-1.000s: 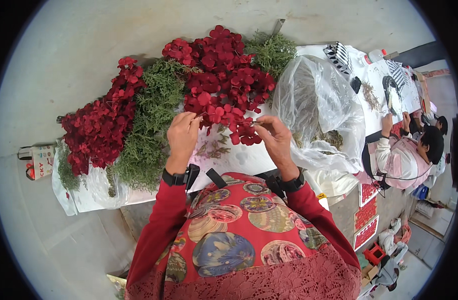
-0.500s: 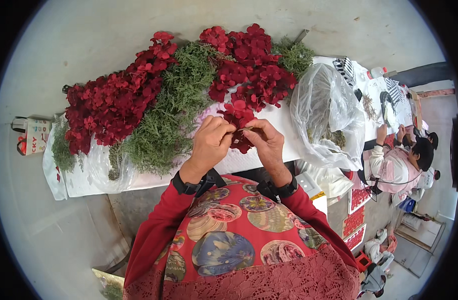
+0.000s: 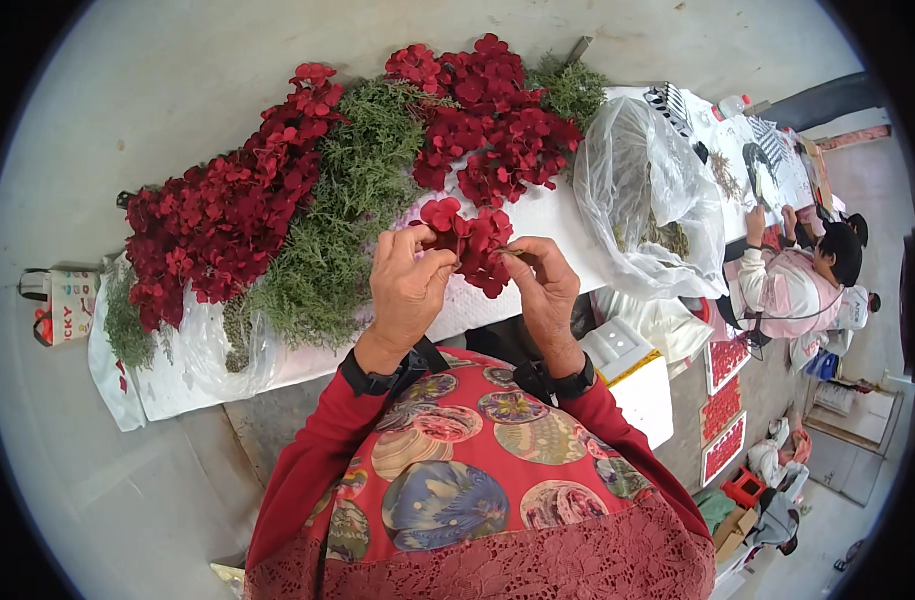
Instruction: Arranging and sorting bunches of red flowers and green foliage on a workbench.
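Note:
Between my two hands, over the near edge of the white-covered table [image 3: 467, 308], is a small cluster of dark red flowers [image 3: 485, 246]. My left hand [image 3: 407, 280] is closed in a pinch at the left side of the cluster, its fingertips at a red bloom. On the other side my right hand [image 3: 545, 285] pinches what looks like a short stem at the cluster's right edge. A big heap of red flowers [image 3: 217, 220] lies to the left, and a second heap [image 3: 507, 135] lies beyond my hands. Green feathery foliage [image 3: 352, 190] spreads between the heaps.
A clear plastic bag [image 3: 642, 190] with dried plant bits stands right of my hands; another bag [image 3: 217, 345] lies at the left. A white box [image 3: 617, 350] sits by my right forearm. Further right, a person in pink and white [image 3: 792, 290] works at the table.
My hands have moved apart, the right one shifting rightward. The red flower cluster now shows more openly between them. The whole view has turned slightly.

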Demonstrator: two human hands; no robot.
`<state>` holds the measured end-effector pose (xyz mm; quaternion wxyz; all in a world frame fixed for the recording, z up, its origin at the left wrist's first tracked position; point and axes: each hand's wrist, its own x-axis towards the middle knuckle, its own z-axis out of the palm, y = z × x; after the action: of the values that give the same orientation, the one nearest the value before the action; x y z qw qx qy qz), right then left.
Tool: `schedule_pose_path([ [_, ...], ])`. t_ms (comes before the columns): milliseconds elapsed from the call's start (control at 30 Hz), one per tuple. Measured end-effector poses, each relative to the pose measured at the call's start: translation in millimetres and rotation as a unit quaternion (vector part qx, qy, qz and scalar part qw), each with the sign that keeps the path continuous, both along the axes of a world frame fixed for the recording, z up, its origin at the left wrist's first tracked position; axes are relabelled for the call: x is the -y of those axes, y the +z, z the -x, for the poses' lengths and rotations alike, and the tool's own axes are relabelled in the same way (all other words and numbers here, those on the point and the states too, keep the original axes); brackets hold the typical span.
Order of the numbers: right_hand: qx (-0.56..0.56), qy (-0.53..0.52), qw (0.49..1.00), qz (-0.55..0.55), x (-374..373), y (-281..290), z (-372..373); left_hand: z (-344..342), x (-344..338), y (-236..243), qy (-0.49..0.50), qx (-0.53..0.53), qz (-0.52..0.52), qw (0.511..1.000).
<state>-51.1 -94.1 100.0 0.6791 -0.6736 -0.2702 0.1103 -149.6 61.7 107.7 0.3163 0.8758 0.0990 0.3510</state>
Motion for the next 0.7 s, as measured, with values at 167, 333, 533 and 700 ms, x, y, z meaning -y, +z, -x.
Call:
schedule_pose_path([
  [167, 0.073, 0.01, 0.997, 0.025, -2, 10, 21, 10, 6, 6, 0.004, -0.011, -0.014, 1.0],
  [333, 0.091, 0.019, 0.995, 0.031, -6, 13, 34, 20, 10, 8, 0.018, -0.029, -0.007, 0.999],
  [533, 0.131, 0.002, 0.991, 0.015, -9, 9, 43, 27, 10, 9, -0.007, -0.032, -0.01, 0.999],
  [700, 0.115, 0.005, 0.993, 0.027, -6, 12, 48, 30, 11, 8, -0.025, -0.037, 0.019, 0.999],
])
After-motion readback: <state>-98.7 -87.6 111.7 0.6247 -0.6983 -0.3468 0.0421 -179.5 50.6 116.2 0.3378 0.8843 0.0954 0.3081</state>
